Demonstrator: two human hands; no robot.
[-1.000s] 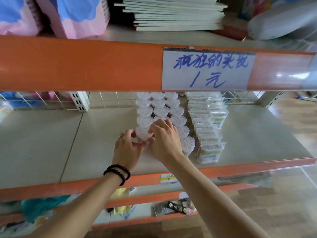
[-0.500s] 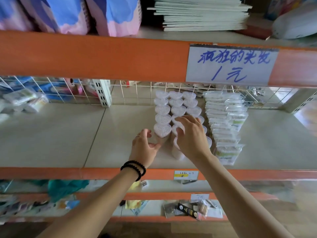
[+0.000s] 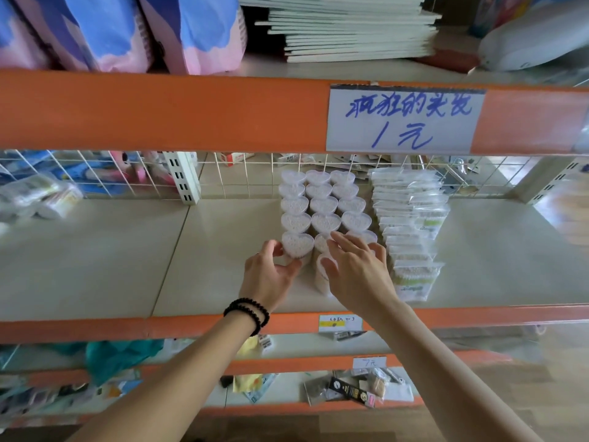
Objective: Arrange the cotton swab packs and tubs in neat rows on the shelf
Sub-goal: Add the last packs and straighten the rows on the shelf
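swabs fill heart-shaped tubs [image 3: 323, 205]; left hand [image 3: 267, 275] grips the front tub [image 3: 297, 244]; right hand [image 3: 358, 275] fingers spread.

On the shelf [image 3: 95, 266], the tubs [image 3: 323, 205] run in rows straight beyond both hands. The left hand [image 3: 266, 275] sits at the front tub [image 3: 298, 244] of the left row; the right hand [image 3: 358, 272] lies over the front ones beside it. The packs [image 3: 411, 224] line up just right of the right hand.
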